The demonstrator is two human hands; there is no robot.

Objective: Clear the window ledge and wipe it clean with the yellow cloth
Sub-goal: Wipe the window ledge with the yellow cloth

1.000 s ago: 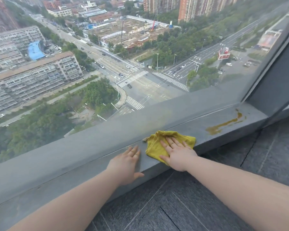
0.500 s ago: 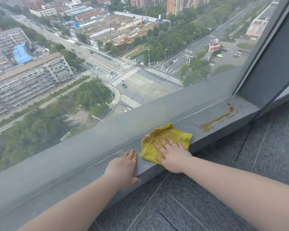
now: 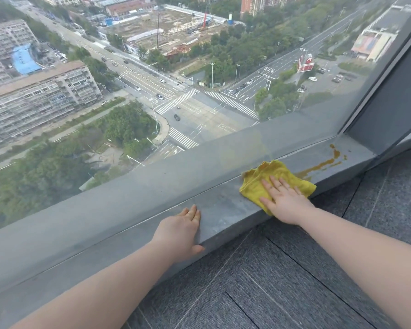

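A grey stone window ledge (image 3: 223, 205) runs from lower left to upper right under the glass. The yellow cloth (image 3: 271, 176) lies crumpled on it, and my right hand (image 3: 284, 200) presses flat on the cloth with fingers straight and spread. A brown liquid stain (image 3: 323, 163) streaks the ledge just right of the cloth, its near end touching the cloth's edge. My left hand (image 3: 179, 231) rests flat on the ledge's front edge, well left of the cloth, holding nothing.
A large slanted window pane (image 3: 176, 91) rises right behind the ledge. A dark window frame post (image 3: 387, 110) closes the ledge at the right end. Grey carpet tiles (image 3: 282, 281) cover the floor below.
My right hand has slid the cloth to the right along the ledge, up to the near end of the brown stain. The left hand has stayed on the ledge edge.
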